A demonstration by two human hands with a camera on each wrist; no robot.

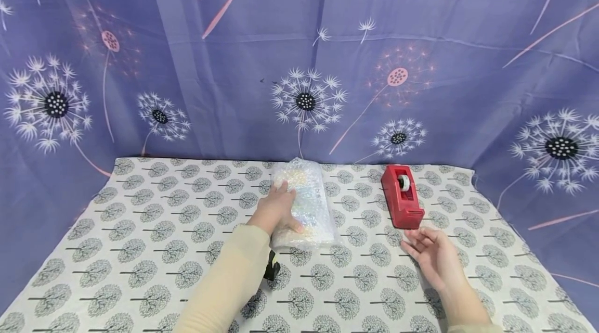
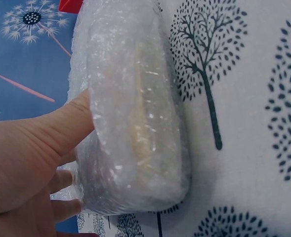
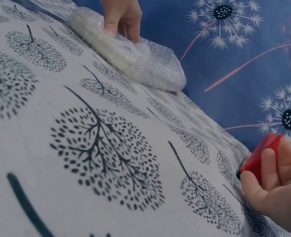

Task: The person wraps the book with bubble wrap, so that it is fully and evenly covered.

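Note:
A package in clear bubble wrap [image 1: 311, 208] lies flat on the patterned cloth, with pale yellow and greenish contents blurred through the wrap. My left hand [image 1: 280, 208] rests on its left part, fingers spread and thumb apart. In the left wrist view, the thumb [image 2: 68, 121] presses against the wrap. To the right stands a red tape dispenser [image 1: 403, 203] with a white roll of tape [image 1: 404, 183] in it. My right hand [image 1: 434, 256] is just in front of the dispenser, palm turned up and fingers loosely bent. Whether the fingertips touch it I cannot tell.
A white cloth [image 1: 154, 229] printed with grey trees covers the table. Behind it hangs a blue-violet curtain [image 1: 234, 88] with dandelions, which also closes both sides. A small black object [image 1: 271, 266] shows beside my left forearm.

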